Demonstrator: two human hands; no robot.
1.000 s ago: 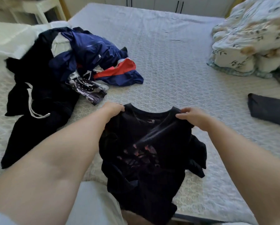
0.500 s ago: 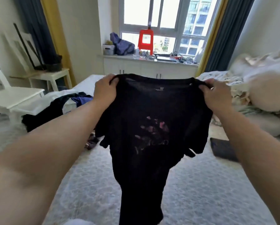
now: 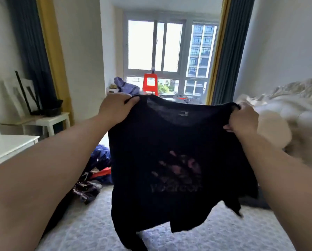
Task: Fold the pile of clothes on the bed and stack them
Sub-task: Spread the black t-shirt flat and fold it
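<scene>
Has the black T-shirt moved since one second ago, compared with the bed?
Yes. The black T-shirt went upward: it lay on the bed then, and now both hands hold it up, hanging above the bed.

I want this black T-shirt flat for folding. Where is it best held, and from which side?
At the two shoulder seams, from above, one hand per side, as the left hand and right hand pinch it now. The black T-shirt hangs open from its top edge over the bed, collar centred, so it probably lowers flat.
</scene>
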